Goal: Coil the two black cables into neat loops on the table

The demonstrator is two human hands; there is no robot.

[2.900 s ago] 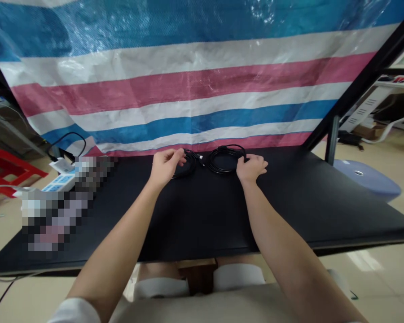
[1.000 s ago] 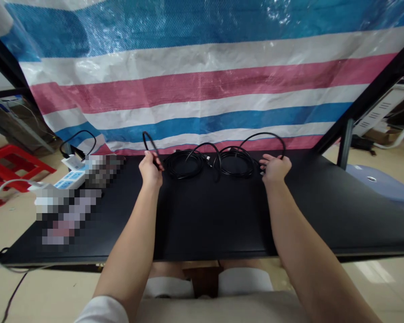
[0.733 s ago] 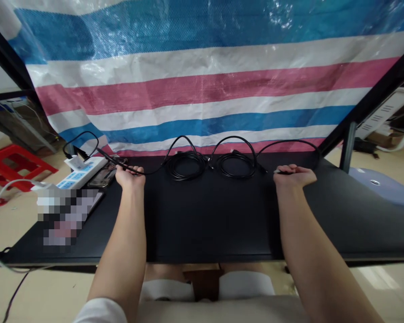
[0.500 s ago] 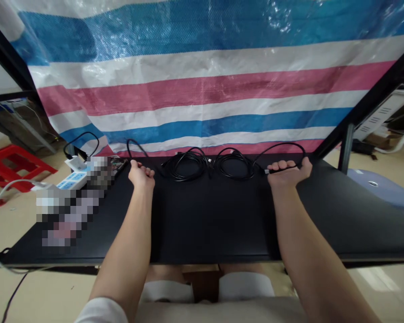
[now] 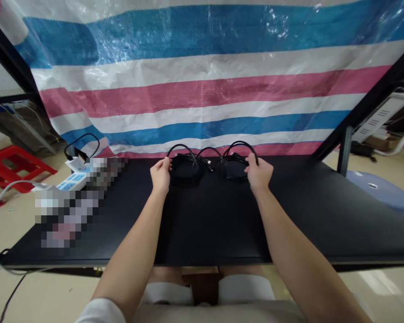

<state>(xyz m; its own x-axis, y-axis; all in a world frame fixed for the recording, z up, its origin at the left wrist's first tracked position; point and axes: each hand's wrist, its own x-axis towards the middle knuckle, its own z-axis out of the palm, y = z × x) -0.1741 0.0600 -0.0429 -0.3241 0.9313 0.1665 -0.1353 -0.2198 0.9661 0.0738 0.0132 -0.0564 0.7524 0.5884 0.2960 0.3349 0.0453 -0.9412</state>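
Observation:
Two coils of black cable lie side by side near the back of the black table (image 5: 208,224). My left hand (image 5: 160,175) is closed on a loop of the left cable (image 5: 182,178), at that coil's left side. On the right cable (image 5: 234,176), my right hand (image 5: 260,172) grips a raised loop at the coil's right side. A light metal cable plug (image 5: 209,164) shows between the coils. My fingers hide parts of both loops.
A white and blue power strip (image 5: 70,179) with plugged-in adapters sits at the left, beside blurred-out items. A striped plastic sheet (image 5: 202,89) hangs behind the table. A red stool (image 5: 16,166) and a blue-grey stool seat (image 5: 380,190) stand beyond its sides.
Both hands have moved inward, the left one rightward and the right one leftward, carrying the cable lengths to the coils. The plug end at my right palm no longer shows.

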